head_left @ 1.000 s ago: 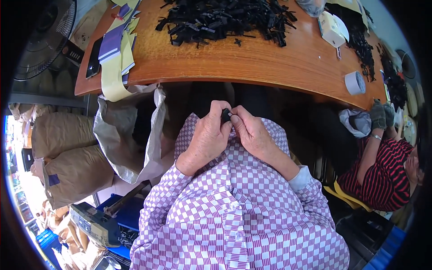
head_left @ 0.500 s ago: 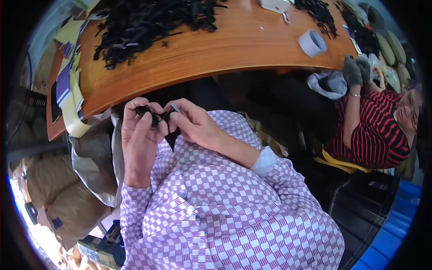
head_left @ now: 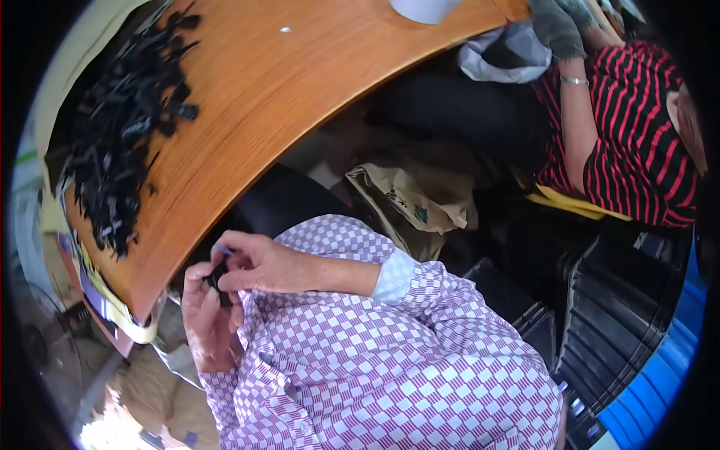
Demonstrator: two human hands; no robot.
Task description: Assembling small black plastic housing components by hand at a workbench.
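Observation:
Both my hands are close together in front of my chest, just off the table's near edge. My left hand [head_left: 208, 319] is closed, its thumb and fingers pinching a small black piece [head_left: 215, 279] that is mostly covered by fingers. From the other side my right hand [head_left: 264, 262] is closed on a small grey-blue flat tool [head_left: 223, 249]; only its end shows, so its kind is unclear. The right fingertips meet the black piece. On the table to the left lies a heap of black strips [head_left: 135, 124], like the held piece in colour.
The wooden table [head_left: 270, 82] curves across the upper left, with a white roll [head_left: 424, 7] at its far edge. At right sits a person in a striped shirt [head_left: 630, 135], wearing grey gloves, beside a grey bag [head_left: 506, 56]. A beige bag [head_left: 420, 202] and black crates [head_left: 622, 315] stand below.
The view has swung to the right and closer, so the black heap now appears at far left. My hands stay together on the black piece, with the right hand turned more over it.

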